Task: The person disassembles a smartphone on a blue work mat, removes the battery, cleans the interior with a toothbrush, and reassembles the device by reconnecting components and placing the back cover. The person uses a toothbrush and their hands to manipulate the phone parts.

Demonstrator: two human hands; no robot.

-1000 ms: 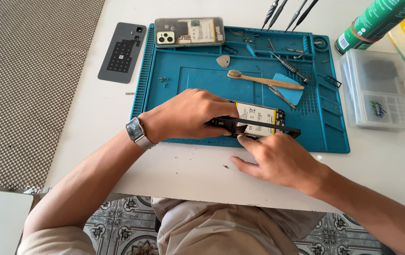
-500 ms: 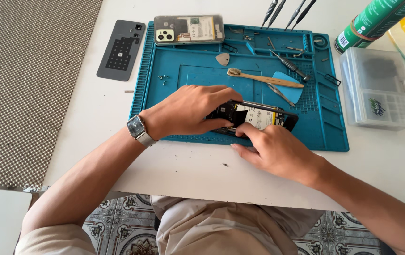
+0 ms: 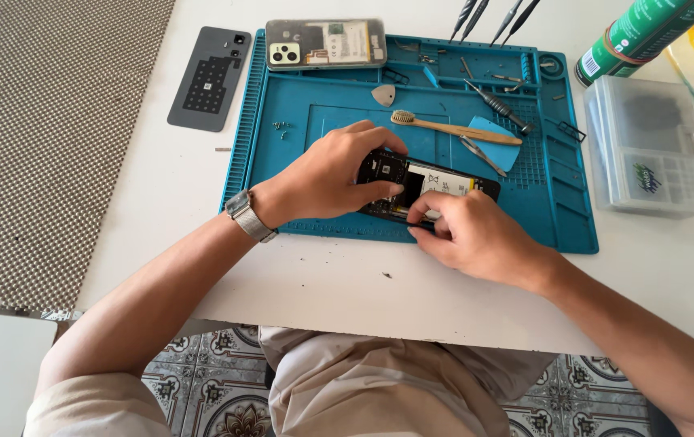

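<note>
The opened phone [image 3: 424,188] is gripped at its left end by the left hand [image 3: 332,174] on the near mat [image 3: 298,129]; right hand [image 3: 476,235] fingertips are pinched at its near edge; prying seems underway; gentle, steady lifting is called for.

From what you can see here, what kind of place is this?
Probably a phone repair bench: an opened phone lies on a blue repair mat, a removed back cover rests on the white table, and screwdrivers stand at the far edge.
</note>
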